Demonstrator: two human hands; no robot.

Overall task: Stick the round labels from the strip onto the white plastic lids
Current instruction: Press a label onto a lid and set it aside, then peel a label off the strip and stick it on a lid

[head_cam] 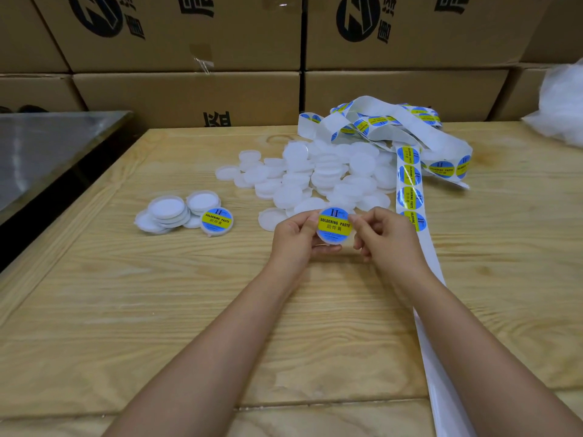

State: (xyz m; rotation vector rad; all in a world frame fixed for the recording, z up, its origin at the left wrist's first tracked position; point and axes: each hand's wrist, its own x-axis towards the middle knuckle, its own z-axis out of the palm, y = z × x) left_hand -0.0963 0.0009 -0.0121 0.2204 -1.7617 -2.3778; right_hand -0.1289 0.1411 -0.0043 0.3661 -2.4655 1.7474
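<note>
My left hand [295, 241] holds a white plastic lid [333, 234] from its left side, with a blue and yellow round label [335, 224] lying on top of it. My right hand [383, 236] pinches the label's right edge with thumb and fingertip. A heap of bare white lids [318, 176] lies just beyond my hands. The label strip [410, 187] runs from a tangle at the back right past my right wrist towards the near edge. A small stack of lids [172, 212], one labelled lid [217, 221] leaning on it, sits to the left.
The work happens on a pale wooden table [157, 294]. Cardboard boxes [189, 89] are stacked along the far side. A metal surface [47, 152] stands at the left, and a clear plastic bag [561, 105] lies at the far right.
</note>
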